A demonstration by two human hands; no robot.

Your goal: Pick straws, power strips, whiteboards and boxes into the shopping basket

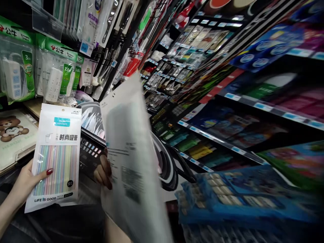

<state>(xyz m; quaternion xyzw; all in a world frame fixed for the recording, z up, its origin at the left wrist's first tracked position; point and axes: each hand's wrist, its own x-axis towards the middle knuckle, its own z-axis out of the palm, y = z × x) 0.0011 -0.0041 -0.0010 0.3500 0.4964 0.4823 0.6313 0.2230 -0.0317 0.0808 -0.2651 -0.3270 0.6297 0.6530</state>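
My left hand (27, 179) is closed on a flat white pack of drinking straws (58, 162), its thumb over the front. Pastel-striped straws show through the clear window. My right hand (103, 170) grips a second white pack (129, 135), held upright and turned nearly edge-on. Small print and a blurred dark label are on its visible face. That pack hides most of the right hand; only some fingers show at its left edge, with the wrist below. What this second pack contains I cannot make out.
Packaged power strips (54, 81) hang at the left above a board with a bear picture (15, 135). Hanging packets (92, 20) line the rack ahead. Shelves with price tags (238, 150) run along the right. Blue packs (227, 192) jut out at the lower right.
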